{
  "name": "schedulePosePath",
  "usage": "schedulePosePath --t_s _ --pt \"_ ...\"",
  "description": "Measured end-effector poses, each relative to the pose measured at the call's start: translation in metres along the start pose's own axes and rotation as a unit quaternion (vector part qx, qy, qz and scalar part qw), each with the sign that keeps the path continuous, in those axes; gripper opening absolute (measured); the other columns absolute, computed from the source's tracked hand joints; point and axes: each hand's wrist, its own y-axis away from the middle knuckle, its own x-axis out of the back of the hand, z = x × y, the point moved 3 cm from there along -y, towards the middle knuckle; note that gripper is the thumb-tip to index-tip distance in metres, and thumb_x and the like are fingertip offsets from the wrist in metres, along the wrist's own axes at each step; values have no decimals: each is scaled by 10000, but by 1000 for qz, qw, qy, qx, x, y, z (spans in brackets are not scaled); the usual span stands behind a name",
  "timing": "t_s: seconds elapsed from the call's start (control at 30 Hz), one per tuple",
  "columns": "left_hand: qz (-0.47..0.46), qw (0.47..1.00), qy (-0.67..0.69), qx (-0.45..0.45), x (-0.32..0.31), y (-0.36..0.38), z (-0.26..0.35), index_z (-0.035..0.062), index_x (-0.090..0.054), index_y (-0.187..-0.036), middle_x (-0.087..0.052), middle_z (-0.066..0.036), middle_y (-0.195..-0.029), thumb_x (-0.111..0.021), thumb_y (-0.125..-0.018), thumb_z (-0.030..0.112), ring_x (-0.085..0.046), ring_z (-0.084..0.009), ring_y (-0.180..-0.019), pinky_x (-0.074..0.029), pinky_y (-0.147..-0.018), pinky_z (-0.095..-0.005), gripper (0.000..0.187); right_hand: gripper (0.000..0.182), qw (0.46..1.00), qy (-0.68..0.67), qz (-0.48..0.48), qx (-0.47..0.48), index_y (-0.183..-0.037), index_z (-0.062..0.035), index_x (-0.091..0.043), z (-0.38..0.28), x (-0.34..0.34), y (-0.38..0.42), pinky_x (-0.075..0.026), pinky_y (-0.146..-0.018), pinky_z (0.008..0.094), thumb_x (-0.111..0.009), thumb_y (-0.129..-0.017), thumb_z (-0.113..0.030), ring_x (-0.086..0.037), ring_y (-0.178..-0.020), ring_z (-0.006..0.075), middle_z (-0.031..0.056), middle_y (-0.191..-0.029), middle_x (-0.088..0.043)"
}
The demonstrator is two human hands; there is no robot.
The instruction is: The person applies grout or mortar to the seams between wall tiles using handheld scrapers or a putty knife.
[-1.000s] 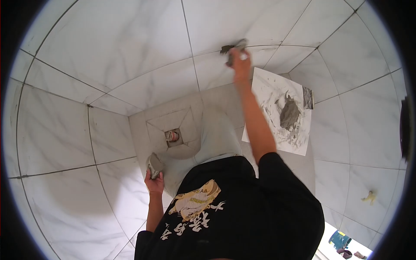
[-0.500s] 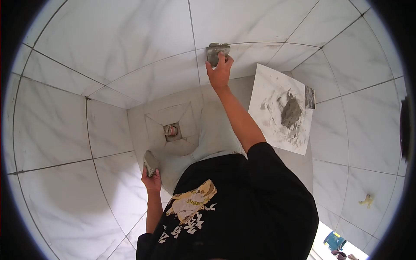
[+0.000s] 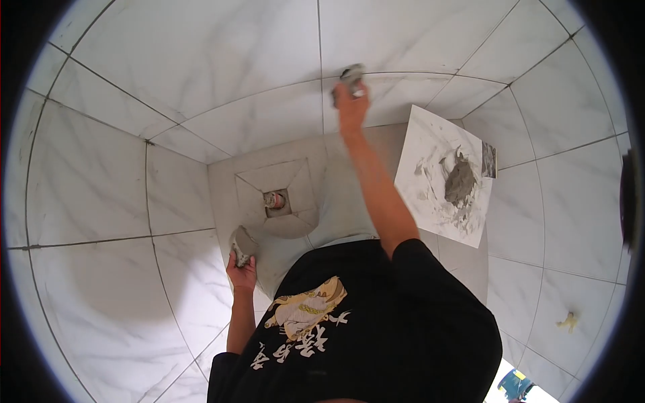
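R hand (image 3: 351,101) up on wall tile joint, pressing grey scraper (image 3: 351,74) w/ grout. L hand (image 3: 242,272) low, gripping grey float (image 3: 241,244). Loose tile (image 3: 430,148) w/ grout pile (image 3: 460,181) leans at right; floor drain (image 3: 274,199) between.

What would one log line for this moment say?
right hand: presses grout pad on wall tile joint | left hand: holds grey wedge | loose tile: bears grout heap

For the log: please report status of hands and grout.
Right hand presses sponge on wall joint. Left hand holds pad. Grout on loose tile. Nothing blocking.
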Motion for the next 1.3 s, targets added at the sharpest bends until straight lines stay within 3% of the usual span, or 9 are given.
schedulePosePath --t_s 0.1,0.27,0.33,0.57,0.73,0.93,1.07,1.17,1.3 --pt "43 999 1 -15 -2 7 -1 113 -613 -1186 -681 -29 -1146 -563 -967 275 -664 -200 -1020 -596 -758 -365 277 749 952 292 -90 32 -1342 68 -450 30 -26 46 -473 -918 429 -744 -741 -269 -569 -1047 357 257 -1082 -585" --pt "10 999 9 -29 -1 10 2 119 -612 -1191 -674 -27 -1169 -560 -968 274 -663 -192 -1021 -585 -777 -350 277 752 899 402 -152 82 -1396 -64 -439 5 -4 65 -443 -947 472 -759 -740 -246 -484 -1122 420 278 -1287 -400" --pt "16 999 24 -34 7 11 -2 123 -612 -1192 -672 -21 -1178 -560 -969 275 -662 -188 -1023 -579 -784 -345 276 739 879 402 -83 243 -1390 -78 -441 -12 2 53 -451 -943 476 -782 -744 -193 -468 -1127 430 289 -1287 -395" --pt "30 999 16 -29 -2 10 -3 127 -620 -1189 -679 -17 -1167 -566 -964 270 -667 -188 -1018 -578 -793 -338 272 685 778 591 -147 155 -1362 -75 -504 25 18 57 -474 -924 429 -792 -747 -168 -478 -1139 414 255 -1239 -440" --pt "3 1000 12 -18 -2 9 -1 129 -613 -1200 -677 -14 -1166 -568 -962 266 -664 -188 -1024 -577 -797 -345 278 701 964 257 -11 67 -1353 38 -493 -3 57 2 -535 -752 314 -799 -764 -184 -643 -869 228 175 -941 -652" --pt "2 1000 26 -15 -3 6 0 119 -610 -1191 -679 -20 -1149 -570 -961 269 -665 -190 -1009 -585 -771 -350 278 656 995 97 2 21 -1289 130 -514 19 8 -4 -527 -746 340 -749 -775 -203 -657 -873 241 199 -1030 -677" --pt "13 1000 7 -24 5 9 -1 115 -607 -1199 -671 -22 -1166 -555 -965 264 -657 -193 -1021 -582 -779 -356 282 658 972 221 -74 -8 -1277 103 -545 61 -68 81 -501 -806 367 -773 -751 -218 -618 -880 295 213 -904 -639" --pt "33 998 -9 -44 -1 18 1 111 -604 -1205 -670 -31 -1171 -543 -968 255 -656 -196 -1028 -582 -779 -355 284 637 902 377 -211 -12 -1309 58 -533 43 -65 104 -524 -717 304 -778 -793 -222 -637 -801 185 104 -874 -661" --pt "1 997 22 -76 5 14 -1 100 -597 -1214 -668 -52 -1177 -539 -969 254 -659 -204 -1027 -586 -782 -348 295 589 977 116 -171 -47 -1345 -6 -516 -12 -7 58 -539 -719 335 -727 -811 -140 -649 -849 193 143 -921 -655"
